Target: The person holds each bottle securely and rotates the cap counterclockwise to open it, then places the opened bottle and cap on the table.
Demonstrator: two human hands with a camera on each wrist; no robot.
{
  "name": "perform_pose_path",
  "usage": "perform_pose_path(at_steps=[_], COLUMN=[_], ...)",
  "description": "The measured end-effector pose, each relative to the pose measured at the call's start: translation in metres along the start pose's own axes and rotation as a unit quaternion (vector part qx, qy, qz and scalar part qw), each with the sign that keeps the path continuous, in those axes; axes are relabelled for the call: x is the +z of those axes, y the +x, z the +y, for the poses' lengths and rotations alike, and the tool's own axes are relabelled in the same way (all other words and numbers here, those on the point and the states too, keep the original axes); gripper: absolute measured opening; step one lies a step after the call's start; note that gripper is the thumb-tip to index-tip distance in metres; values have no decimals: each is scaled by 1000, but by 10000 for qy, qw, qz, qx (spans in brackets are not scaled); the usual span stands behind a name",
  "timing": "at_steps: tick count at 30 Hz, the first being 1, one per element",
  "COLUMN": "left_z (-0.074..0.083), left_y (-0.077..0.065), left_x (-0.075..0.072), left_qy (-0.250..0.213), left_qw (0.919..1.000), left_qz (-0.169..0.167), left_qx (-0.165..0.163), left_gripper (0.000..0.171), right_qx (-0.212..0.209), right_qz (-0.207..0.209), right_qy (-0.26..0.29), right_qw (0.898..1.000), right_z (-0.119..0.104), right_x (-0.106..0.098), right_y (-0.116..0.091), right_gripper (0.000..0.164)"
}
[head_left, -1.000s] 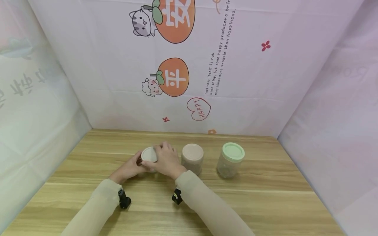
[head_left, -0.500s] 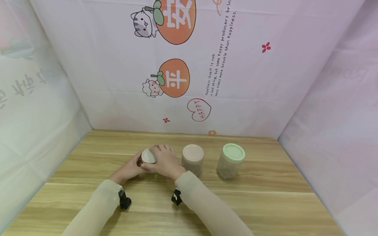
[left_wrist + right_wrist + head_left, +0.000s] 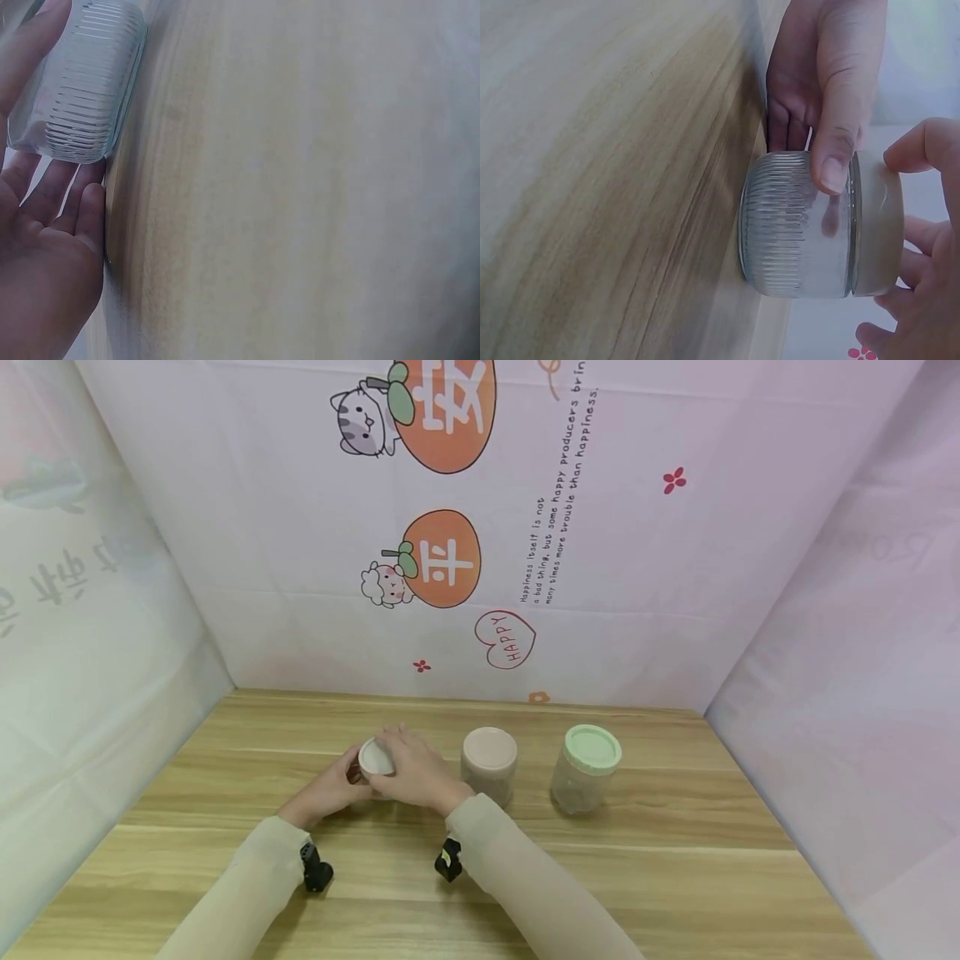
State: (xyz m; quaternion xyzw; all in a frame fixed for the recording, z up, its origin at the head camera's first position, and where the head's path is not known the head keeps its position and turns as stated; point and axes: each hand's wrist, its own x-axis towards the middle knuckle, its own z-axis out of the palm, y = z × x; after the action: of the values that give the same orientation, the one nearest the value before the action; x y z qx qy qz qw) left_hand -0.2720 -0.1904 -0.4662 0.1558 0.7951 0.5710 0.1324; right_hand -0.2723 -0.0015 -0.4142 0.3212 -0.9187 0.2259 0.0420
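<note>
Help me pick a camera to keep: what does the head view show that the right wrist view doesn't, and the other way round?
Only head: the pink jar, the green jar and the printed oranges.
Only right wrist: the ribbed glass side of the held jar.
Both: that jar with its lid, the left hand, the right hand and the table.

White cloth backdrop (image 3: pixel 637 552) (cartoon-printed), wood-grain tabletop (image 3: pixel 712 885).
</note>
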Motion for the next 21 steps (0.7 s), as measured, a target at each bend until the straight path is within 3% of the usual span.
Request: perform_pose_path(at_steps=[6, 11, 17, 21], left_z=[-1, -1, -2, -3], left_y=[0, 0, 1, 1], left_x=[-1, -1, -1, -1], left_qy=[155, 12, -5, 35], left_qw=[9998, 10000, 10000, 10000], left_qz=[-25, -44, -46, -6], left_qx=[132, 34, -79, -43], left_gripper=[85, 84, 82, 82], right_qx=[12, 251, 556, 729], right_qz=[-76, 171, 603, 624], right_qy=[-17, -74, -803, -1126], right_qw=[10000, 9995, 9934, 9890], right_z=[3, 3, -3, -6], right_x=[3, 4, -1, -3], right_y=[0, -2, -5, -6], right_gripper=[69, 70, 74, 79])
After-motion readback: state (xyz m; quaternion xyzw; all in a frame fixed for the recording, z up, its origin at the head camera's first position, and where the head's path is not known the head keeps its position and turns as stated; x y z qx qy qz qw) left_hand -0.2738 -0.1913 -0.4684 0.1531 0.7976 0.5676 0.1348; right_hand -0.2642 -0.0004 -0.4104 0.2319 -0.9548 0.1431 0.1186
